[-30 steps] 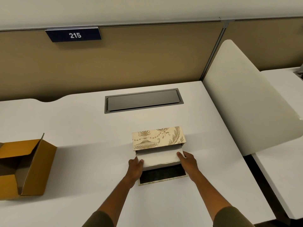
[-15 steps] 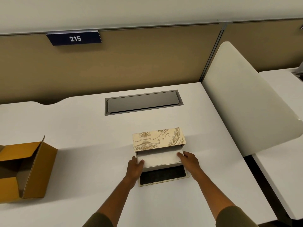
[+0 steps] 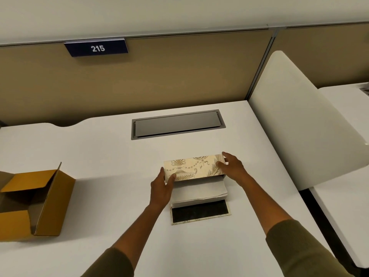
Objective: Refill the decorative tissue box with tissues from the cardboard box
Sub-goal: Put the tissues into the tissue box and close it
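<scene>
In the middle of the desk (image 3: 119, 156) the stiff, light tissue box (image 3: 194, 166) stands open with soft, squashy tissues (image 3: 199, 189) inside, left hand (image 3: 160, 188) and right hand (image 3: 232, 166) clasping its ends, seemingly the best hold.

Single head view, looking forward-down at near desk (image 3: 99, 156).

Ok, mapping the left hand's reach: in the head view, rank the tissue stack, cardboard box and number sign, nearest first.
From the left hand:
1. Tissue stack, just to its right, alongside.
2. Cardboard box, far left on the desk.
3. Number sign, up on the partition behind.
</scene>
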